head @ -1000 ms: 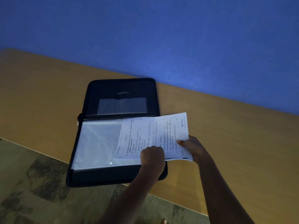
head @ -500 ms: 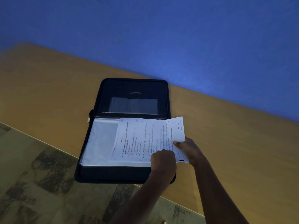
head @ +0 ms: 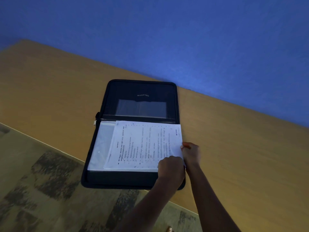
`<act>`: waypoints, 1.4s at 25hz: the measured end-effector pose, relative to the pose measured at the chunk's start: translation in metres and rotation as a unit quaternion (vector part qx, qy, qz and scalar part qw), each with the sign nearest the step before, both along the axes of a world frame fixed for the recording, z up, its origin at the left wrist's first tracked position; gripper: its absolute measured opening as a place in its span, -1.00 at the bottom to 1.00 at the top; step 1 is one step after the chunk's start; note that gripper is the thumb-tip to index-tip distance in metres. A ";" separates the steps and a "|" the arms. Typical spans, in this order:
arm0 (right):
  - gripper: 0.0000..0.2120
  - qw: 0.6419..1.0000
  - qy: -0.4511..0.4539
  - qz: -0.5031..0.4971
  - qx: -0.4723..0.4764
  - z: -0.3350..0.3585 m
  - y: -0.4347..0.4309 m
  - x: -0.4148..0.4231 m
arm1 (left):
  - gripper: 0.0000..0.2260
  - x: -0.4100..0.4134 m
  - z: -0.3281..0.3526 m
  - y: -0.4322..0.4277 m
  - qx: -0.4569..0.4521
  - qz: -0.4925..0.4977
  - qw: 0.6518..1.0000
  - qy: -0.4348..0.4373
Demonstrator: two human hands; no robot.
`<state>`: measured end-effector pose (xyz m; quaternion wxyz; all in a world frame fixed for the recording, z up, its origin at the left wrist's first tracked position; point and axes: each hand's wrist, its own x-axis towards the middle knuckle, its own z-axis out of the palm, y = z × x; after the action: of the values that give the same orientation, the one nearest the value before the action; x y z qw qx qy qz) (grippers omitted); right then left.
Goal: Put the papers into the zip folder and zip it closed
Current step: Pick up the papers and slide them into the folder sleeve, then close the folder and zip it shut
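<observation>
On table: open folder, papers pinched.

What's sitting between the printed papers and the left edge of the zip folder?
Only a clear plastic sleeve, bare there; the papers overlap it inside the open zip folder, seen in the head view.

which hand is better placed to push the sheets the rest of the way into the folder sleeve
Probably the right hand: it pinches the printed white papers at their outer right edge, behind the push toward the clear plastic sleeve of the open black zip folder. The left hand rests at their near corner.
</observation>
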<state>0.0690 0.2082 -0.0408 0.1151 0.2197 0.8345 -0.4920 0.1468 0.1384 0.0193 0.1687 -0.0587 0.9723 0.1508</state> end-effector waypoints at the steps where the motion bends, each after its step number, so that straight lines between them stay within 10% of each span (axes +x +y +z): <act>1: -0.80 0.999 -0.023 -0.009 -0.038 0.000 -0.003 0.000 | -0.81 0.001 0.000 -0.001 -0.004 -0.006 1.000 -0.001; 10: -0.64 0.967 -0.218 0.076 -0.110 0.011 -0.026 -0.008 | -0.80 0.008 -0.016 -0.003 -0.013 -0.039 0.999 0.029; 15: -0.72 0.996 -0.057 0.054 0.039 0.001 -0.003 0.014 | -0.67 0.010 -0.027 -0.015 0.049 -0.025 0.998 0.006; 20: -0.66 0.993 -0.054 0.026 0.104 -0.021 0.026 0.076 | -0.61 0.003 -0.041 -0.086 0.131 0.140 0.979 0.072; 24: -0.70 0.977 -0.086 0.064 0.183 -0.028 0.034 0.105 | -0.72 -0.016 -0.051 -0.180 0.009 0.309 0.934 0.178; 29: -0.74 0.973 -0.111 0.052 0.198 -0.046 0.033 0.101 | -0.54 -0.018 -0.063 -0.261 0.001 0.470 0.882 0.037; 35: -0.74 0.976 -0.032 -0.048 0.211 -0.023 0.058 0.019 | -0.52 -0.032 -0.065 -0.280 0.083 0.488 0.864 0.093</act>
<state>0.0885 0.2659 -0.0636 0.0687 0.2940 0.9041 -0.3024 0.1145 -0.1420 -0.0453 -0.0134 -0.4969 0.8147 0.2988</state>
